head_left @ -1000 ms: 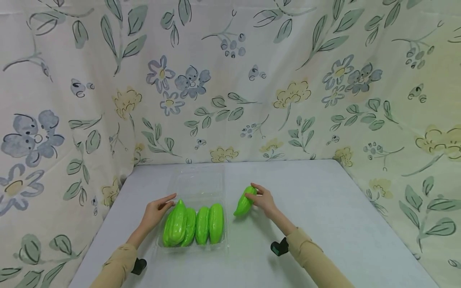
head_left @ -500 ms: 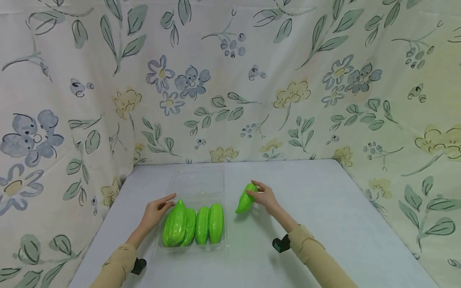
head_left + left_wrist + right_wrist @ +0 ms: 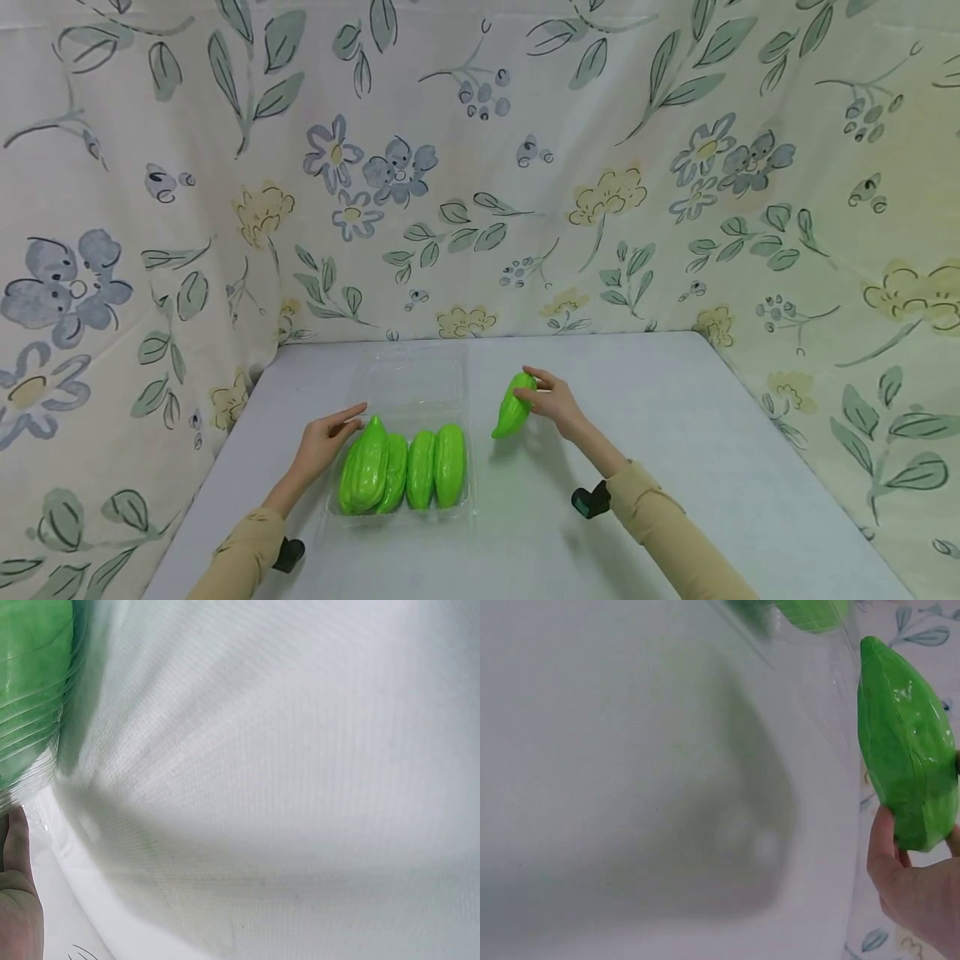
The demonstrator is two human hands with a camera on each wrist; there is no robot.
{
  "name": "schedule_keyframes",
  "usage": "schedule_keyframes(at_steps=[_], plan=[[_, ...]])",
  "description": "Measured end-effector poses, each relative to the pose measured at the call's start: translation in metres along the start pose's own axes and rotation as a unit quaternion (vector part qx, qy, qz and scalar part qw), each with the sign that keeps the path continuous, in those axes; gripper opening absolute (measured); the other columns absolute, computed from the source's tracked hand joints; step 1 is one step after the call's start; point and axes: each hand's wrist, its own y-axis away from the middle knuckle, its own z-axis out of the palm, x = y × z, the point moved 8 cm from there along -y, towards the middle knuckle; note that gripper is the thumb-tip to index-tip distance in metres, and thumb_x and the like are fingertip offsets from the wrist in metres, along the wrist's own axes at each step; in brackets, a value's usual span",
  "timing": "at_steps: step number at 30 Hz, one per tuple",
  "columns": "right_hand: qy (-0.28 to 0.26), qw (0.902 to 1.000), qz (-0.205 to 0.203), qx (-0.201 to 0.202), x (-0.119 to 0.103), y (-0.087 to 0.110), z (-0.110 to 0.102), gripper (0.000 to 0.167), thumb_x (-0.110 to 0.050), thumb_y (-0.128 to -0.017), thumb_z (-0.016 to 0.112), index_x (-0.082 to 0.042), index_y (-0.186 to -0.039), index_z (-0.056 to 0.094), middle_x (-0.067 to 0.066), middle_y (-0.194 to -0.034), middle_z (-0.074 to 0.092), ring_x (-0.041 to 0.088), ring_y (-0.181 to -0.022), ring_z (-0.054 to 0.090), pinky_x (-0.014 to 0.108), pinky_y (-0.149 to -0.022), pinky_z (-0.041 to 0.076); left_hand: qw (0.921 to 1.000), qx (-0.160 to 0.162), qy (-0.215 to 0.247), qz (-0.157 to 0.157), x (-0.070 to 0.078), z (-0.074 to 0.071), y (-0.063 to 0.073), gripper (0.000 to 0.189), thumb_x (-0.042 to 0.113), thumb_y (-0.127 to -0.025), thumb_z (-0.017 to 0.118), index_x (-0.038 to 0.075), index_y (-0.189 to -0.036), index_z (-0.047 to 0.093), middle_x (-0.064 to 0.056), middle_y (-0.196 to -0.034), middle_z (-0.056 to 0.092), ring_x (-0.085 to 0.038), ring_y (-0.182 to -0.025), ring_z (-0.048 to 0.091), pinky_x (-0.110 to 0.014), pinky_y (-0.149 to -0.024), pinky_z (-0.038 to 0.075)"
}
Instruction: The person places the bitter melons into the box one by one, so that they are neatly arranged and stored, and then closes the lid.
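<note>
My right hand point(image 3: 553, 402) pinches a glossy green tapered vegetable point(image 3: 513, 406) by its thick end, raised above the table right of the clear plastic clamshell box point(image 3: 472, 492). Its pointed end tilts down and left in the head view; in the right wrist view the vegetable point(image 3: 907, 742) shows lengthwise ridges. Several similar green vegetables point(image 3: 450, 465) lie side by side in the box, one on top at the left. My left hand point(image 3: 324, 442) is at the box's upper left edge, fingers fairly straight. In the left wrist view a finger point(image 3: 16, 847) meets the box's ribbed wall.
The box's clear lid point(image 3: 412, 379) lies folded back behind it on the white table point(image 3: 645, 400). A floral cloth point(image 3: 480, 167) hangs behind the table and along its sides. Black wrist cameras point(image 3: 591, 500) sit below both forearms.
My right hand has lifted the green vegetable a little higher and farther from me, slightly to the right. The left hand and the box have stayed in place.
</note>
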Motion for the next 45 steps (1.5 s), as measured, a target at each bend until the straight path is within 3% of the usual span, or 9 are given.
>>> schedule_keyframes(at_steps=[16,24,36,45], plan=[[-0.031,0.9979,-0.013,-0.054,-0.012,0.006,0.014,0.055,-0.017,-0.089,0.066,-0.011,-0.14,0.047,0.023,-0.13,0.048,0.023,-0.106,0.056,0.04,-0.091,0.052,1.0,-0.001,-0.003,-0.009,0.0,0.0,0.001,0.034,0.013,-0.095,0.058,0.01,-0.129,0.06,-0.014,-0.107,0.071,-0.022,-0.096,0.069,-0.036,-0.084,0.054],[-0.023,0.9957,-0.023,-0.086,-0.014,0.013,0.028,0.055,-0.019,-0.088,0.068,-0.012,-0.139,0.049,0.02,-0.129,0.052,0.02,-0.105,0.056,0.04,-0.09,0.052,1.0,-0.004,0.002,-0.008,-0.002,0.0,0.001,0.034,0.016,-0.095,0.058,0.013,-0.129,0.06,-0.013,-0.107,0.071,-0.015,-0.095,0.069,-0.03,-0.083,0.054],[-0.019,0.9932,-0.026,-0.112,-0.022,0.027,0.04,0.056,-0.018,-0.089,0.067,-0.008,-0.14,0.047,0.019,-0.127,0.054,0.019,-0.102,0.055,0.037,-0.086,0.053,1.0,0.003,-0.006,0.001,0.0,0.0,0.0,0.034,0.013,-0.095,0.057,0.011,-0.129,0.06,-0.015,-0.107,0.071,-0.021,-0.096,0.07,-0.035,-0.084,0.054],[-0.01,0.9909,-0.033,-0.13,-0.022,0.032,0.052,0.057,-0.021,-0.087,0.069,-0.011,-0.139,0.048,0.017,-0.129,0.055,0.021,-0.106,0.055,0.035,-0.085,0.053,0.9999,0.003,-0.009,0.007,-0.001,0.0,0.0,0.034,0.012,-0.095,0.057,0.012,-0.128,0.06,-0.014,-0.108,0.071,-0.018,-0.095,0.07,-0.024,-0.081,0.054]])
